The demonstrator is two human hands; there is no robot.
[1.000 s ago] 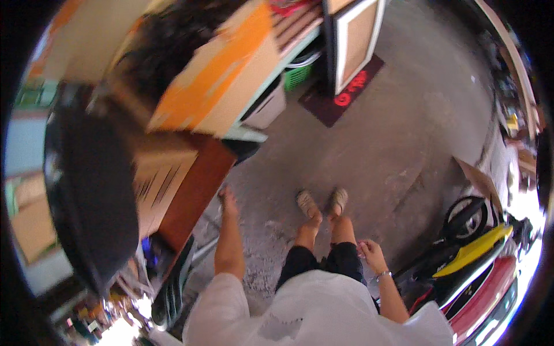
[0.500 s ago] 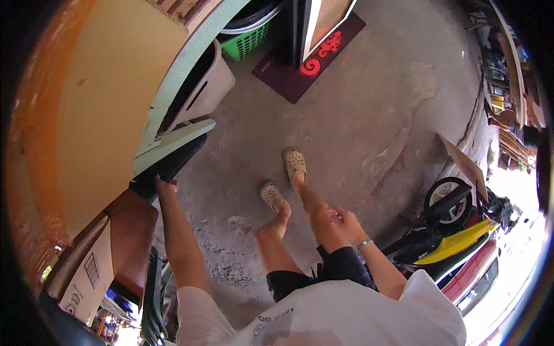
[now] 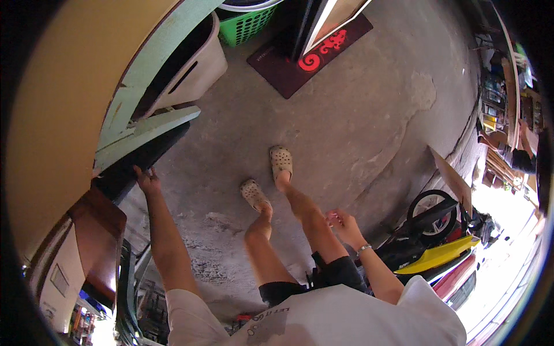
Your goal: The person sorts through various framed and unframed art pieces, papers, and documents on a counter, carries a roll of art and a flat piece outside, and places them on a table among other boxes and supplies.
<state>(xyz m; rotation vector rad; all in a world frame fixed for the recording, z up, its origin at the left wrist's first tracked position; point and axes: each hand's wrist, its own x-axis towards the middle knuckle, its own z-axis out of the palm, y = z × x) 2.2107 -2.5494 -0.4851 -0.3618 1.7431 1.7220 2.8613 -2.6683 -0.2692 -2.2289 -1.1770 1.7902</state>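
My left hand [image 3: 148, 181] reaches out at the left, with its fingers apart at the edge of a dark panel [image 3: 144, 158]. Whether the fingertips touch the panel I cannot tell. A pale green wooden board [image 3: 156, 134] runs along the panel's far side. Beside my right knee hangs my right hand [image 3: 346, 228], loosely curled, a bracelet on its wrist and no object visible in it. My feet, in beige clogs [image 3: 281, 160], stand on the concrete floor.
A brown wooden piece [image 3: 101, 239] and a cardboard box [image 3: 60, 282] are at the lower left. Farther off stand a beige bin [image 3: 202, 72], a green basket [image 3: 248, 26] and a white-framed board on a dark mat [image 3: 283, 78]. A yellow-and-black motorcycle [image 3: 438, 254] stands at the right.
The floor, bin and panel have shifted left in view. My left hand has moved left along with the panel, its fingers now spread wider. My right hand now shows beside my knee rather than over it.
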